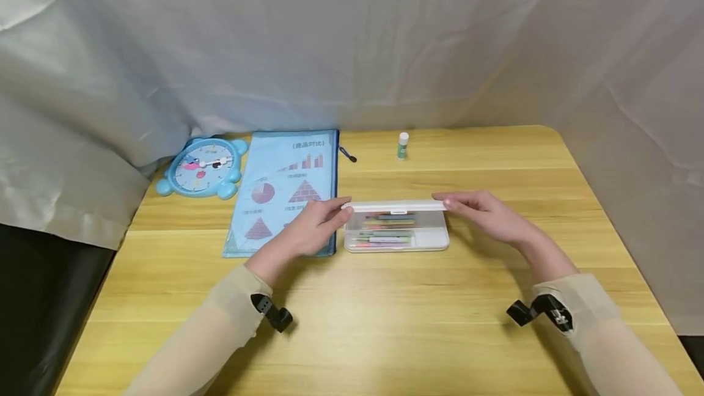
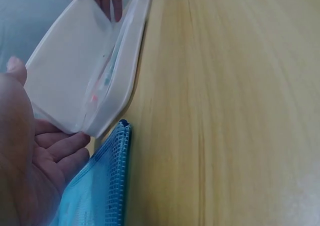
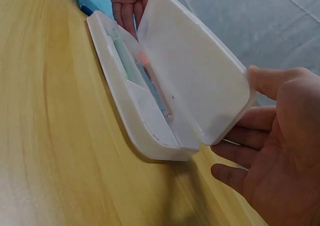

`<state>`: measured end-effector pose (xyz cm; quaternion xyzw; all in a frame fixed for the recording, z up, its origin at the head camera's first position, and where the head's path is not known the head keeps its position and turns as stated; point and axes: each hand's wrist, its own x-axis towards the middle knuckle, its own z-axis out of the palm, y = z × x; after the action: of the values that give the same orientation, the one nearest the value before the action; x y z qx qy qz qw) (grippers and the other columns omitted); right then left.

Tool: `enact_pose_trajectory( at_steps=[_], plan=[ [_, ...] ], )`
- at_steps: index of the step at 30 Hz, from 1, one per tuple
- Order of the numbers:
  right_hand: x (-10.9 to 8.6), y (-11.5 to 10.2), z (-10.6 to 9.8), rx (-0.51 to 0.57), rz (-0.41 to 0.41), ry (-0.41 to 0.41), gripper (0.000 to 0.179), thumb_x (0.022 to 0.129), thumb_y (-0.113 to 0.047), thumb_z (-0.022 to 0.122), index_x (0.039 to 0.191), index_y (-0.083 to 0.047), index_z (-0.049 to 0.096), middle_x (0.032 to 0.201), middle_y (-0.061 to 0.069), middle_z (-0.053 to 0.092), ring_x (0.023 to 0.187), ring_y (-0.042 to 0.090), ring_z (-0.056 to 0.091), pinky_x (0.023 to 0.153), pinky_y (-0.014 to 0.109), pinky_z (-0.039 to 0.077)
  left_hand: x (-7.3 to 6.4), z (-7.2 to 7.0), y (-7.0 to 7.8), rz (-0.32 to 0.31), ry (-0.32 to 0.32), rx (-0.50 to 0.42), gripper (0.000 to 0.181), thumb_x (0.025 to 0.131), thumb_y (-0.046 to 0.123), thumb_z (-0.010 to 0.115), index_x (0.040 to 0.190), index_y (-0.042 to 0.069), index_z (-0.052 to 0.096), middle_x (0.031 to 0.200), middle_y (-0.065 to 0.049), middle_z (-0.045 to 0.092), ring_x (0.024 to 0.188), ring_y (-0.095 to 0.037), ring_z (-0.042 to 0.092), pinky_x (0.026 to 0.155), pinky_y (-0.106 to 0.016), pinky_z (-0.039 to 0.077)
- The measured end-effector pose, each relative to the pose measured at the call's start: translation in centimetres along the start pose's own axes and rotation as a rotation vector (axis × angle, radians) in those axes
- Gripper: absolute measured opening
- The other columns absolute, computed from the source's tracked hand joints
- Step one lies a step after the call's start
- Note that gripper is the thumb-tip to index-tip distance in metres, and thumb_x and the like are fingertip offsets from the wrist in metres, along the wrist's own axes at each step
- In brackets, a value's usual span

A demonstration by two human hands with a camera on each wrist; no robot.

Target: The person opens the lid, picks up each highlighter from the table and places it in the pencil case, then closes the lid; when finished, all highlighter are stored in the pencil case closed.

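Observation:
A white plastic pencil case (image 1: pixel 431 239) lies on the table with its lid (image 3: pixel 192 71) raised partway. Several pens and markers (image 1: pixel 387 239) show inside, among them a pale green one (image 3: pixel 125 56). At the case's left end, my left hand (image 1: pixel 316 223) holds the lid's corner, thumb in front and fingers behind. The right hand (image 1: pixel 486 217) pinches the lid's other end between thumb and fingers, as the right wrist view shows. Part of the case's inside is hidden under the tilted lid.
Left of the case lies a blue mesh zip folder (image 1: pixel 275 194) with printed charts. A blue toy clock (image 1: pixel 200 167) stands beyond it. Behind the case are a glue stick (image 1: pixel 403 146) and a small dark-tipped object (image 1: pixel 348 154). A grey curtain (image 1: pixel 352 47) hangs along the table's back.

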<state>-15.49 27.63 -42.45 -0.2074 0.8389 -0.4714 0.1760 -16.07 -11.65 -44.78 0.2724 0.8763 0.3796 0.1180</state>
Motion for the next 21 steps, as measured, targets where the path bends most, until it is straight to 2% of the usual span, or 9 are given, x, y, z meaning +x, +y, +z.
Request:
enact_pose_trajectory(
  at_steps=[3,6,11,15,18,21],
  plan=[
    [-0.1,0.2,0.1,-0.004,-0.001,-0.021,0.049,0.114,-0.029,0.051,0.153,0.000,0.054,0.157,0.020,0.051,0.148,0.043,0.041,0.120,0.064,0.026,0.0,-0.2,-0.1,-0.004,-0.007,-0.001,0.072,0.113,0.054,0.038,0.155,-0.004,0.049,0.131,-0.019,0.071,0.121,-0.027,0.069,0.107,-0.045,0.050],
    [-0.1,0.5,0.2,-0.013,-0.002,-0.029,0.051,0.113,-0.029,0.056,0.155,0.000,0.052,0.159,0.020,0.049,0.148,0.042,0.042,0.119,0.061,0.028,0.0,-0.4,-0.2,-0.012,-0.033,-0.029,0.076,0.111,0.057,0.045,0.157,-0.003,0.047,0.133,-0.015,0.071,0.122,-0.021,0.068,0.107,-0.043,0.050],
    [-0.2,1.1,0.5,-0.040,-0.006,-0.043,0.062,0.107,-0.030,0.068,0.158,0.000,0.048,0.162,0.019,0.044,0.148,0.039,0.043,0.118,0.052,0.033,-0.1,-0.5,-0.6,-0.046,-0.094,-0.086,0.087,0.102,0.062,0.061,0.161,0.000,0.042,0.152,-0.014,0.056,0.137,-0.016,0.056,0.111,-0.037,0.046],
    [-0.4,1.3,1.2,-0.151,-0.029,-0.036,0.077,0.100,-0.037,0.077,0.160,-0.001,0.045,0.164,0.019,0.042,0.150,0.038,0.039,0.119,0.052,0.032,-0.1,-0.4,-0.7,-0.036,-0.115,-0.011,0.100,0.092,0.067,0.072,0.162,0.002,0.042,0.158,-0.012,0.049,0.140,-0.015,0.052,0.113,-0.034,0.043],
    [-0.5,1.3,1.7,-0.243,-0.044,-0.020,0.085,0.095,-0.042,0.081,0.160,-0.001,0.044,0.164,0.018,0.042,0.152,0.038,0.036,0.121,0.056,0.028,-0.1,-0.2,-0.7,0.005,-0.109,0.055,0.103,0.088,0.064,0.080,0.160,0.000,0.043,0.158,-0.013,0.050,0.142,-0.017,0.050,0.114,-0.034,0.042],
    [-0.5,1.3,2.4,-0.279,-0.047,0.005,0.090,0.091,-0.043,0.085,0.159,0.001,0.045,0.163,0.018,0.043,0.153,0.038,0.034,0.122,0.059,0.025,-0.2,0.1,-0.6,0.018,-0.084,0.098,0.102,0.084,0.058,0.086,0.158,-0.002,0.046,0.158,-0.014,0.049,0.146,-0.021,0.046,0.116,-0.035,0.039]
  ],
)
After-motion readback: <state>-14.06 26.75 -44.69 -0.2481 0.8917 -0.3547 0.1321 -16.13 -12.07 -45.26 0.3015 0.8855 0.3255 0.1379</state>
